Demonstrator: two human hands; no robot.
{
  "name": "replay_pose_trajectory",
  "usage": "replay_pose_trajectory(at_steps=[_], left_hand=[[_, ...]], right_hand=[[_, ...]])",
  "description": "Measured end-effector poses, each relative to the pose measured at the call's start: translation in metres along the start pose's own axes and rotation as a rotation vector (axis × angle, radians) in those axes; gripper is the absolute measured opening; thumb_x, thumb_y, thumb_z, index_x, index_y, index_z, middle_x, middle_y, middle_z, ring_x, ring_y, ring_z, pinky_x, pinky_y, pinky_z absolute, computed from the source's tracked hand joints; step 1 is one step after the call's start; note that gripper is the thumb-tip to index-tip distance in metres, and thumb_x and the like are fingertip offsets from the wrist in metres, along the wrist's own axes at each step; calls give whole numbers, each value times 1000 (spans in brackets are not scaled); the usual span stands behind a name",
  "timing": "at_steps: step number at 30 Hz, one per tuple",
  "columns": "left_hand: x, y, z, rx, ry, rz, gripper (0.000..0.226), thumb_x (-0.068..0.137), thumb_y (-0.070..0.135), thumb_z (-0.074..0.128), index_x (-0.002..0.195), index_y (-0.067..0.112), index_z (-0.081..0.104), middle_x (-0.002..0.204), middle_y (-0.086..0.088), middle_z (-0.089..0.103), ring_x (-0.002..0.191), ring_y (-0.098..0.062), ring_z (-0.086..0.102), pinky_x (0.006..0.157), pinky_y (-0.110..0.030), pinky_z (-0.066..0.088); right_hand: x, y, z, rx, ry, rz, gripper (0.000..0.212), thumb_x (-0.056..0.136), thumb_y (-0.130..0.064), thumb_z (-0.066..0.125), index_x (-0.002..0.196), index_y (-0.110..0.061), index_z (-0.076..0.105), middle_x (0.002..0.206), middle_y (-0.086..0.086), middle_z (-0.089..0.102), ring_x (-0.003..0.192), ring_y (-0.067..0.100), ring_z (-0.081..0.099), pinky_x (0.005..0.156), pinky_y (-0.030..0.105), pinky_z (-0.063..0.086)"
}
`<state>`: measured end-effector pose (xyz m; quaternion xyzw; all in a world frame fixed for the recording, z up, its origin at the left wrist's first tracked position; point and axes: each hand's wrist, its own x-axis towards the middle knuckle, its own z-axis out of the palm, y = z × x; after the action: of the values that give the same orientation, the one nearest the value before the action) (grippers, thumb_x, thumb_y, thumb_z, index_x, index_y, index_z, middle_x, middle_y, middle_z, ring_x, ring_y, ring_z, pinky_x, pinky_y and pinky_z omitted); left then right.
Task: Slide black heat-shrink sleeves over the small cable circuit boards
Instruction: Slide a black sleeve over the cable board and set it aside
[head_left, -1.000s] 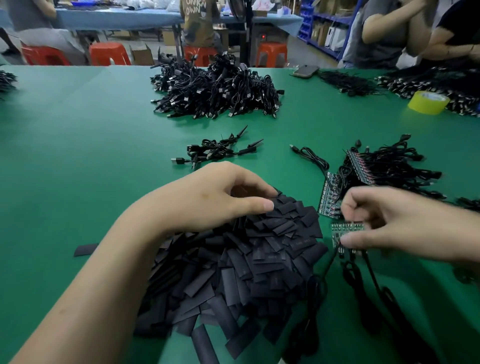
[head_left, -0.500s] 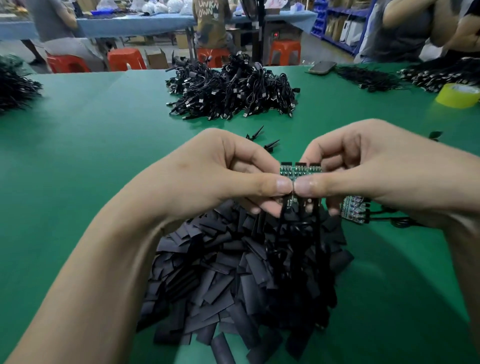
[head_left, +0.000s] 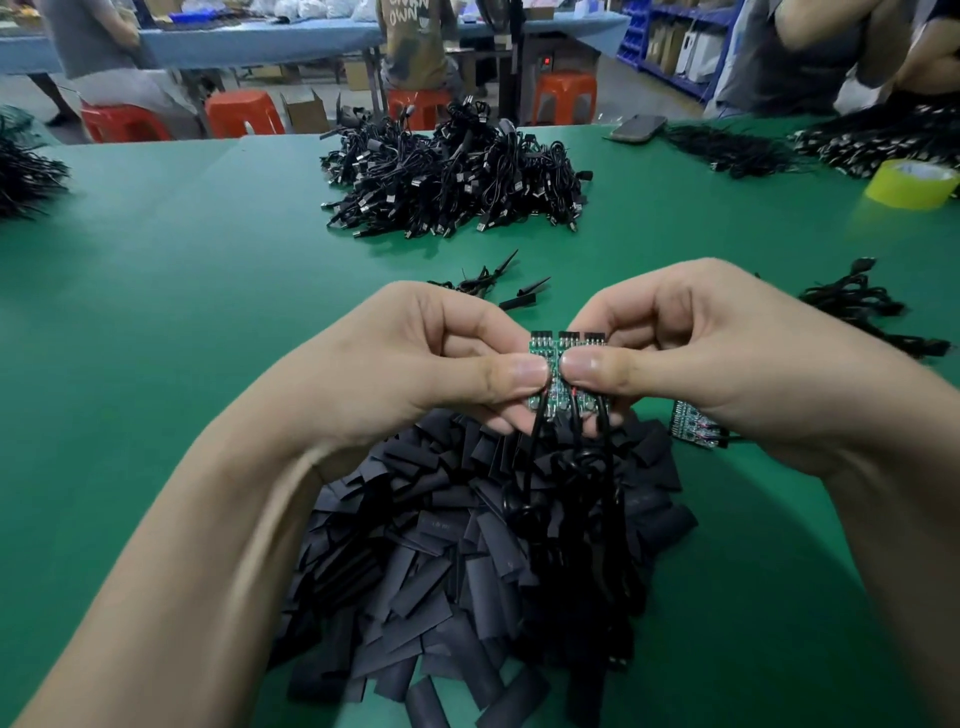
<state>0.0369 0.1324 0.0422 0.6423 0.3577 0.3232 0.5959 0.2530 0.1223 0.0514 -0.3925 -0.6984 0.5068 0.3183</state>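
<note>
two bare arms show, uncovered along their whole visible length. the left forearm (head_left: 208, 545) and the right forearm (head_left: 904, 545) look broad at the lower edge and narrow toward the wrists. the left hand (head_left: 415, 358) and the right hand (head_left: 701, 353) are bare as well. the left thumbnail (head_left: 530, 370) and the right thumbnail (head_left: 582, 369) are short, rounded and faintly glossy. fine creases cross the knuckles of the fingers (head_left: 467, 317).

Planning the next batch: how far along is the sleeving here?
Done: little to see; a few loose cables beyond the hands may already carry sleeves. In hand: the left hand and right hand pinch a strip of three green circuit boards, all bare. Left: sleeving these, another board strip lying on the table, and a large heap of heat-shrink sleeves unused.
</note>
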Motion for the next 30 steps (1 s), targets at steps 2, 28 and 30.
replay_pose_trajectory(at_steps=[2,28,30], left_hand=[[1,-1,1,-20,-11,-2,5,70,16,74,71,12,76,66,-9,72,58,-11,69,62,-18,56],[21,-23,32,-321,202,-105,21,70,24,77,86,10,74,74,-6,75,70,-13,75,61,-18,58],[23,-24,34,-314,245,-56,16,71,23,77,83,12,74,72,-4,75,68,-12,74,62,-18,59]], right_hand=[[0,1,-2,28,-6,2,17,73,-28,74,79,-13,79,67,6,70,58,11,60,56,16,49],[-11,29,-57,-981,65,535,13,89,-44,69,85,-32,71,82,-14,75,82,6,69,79,30,53],[-8,23,-48,-804,161,385,32,88,-60,53,95,-35,72,93,-18,75,91,0,69,91,32,52]])
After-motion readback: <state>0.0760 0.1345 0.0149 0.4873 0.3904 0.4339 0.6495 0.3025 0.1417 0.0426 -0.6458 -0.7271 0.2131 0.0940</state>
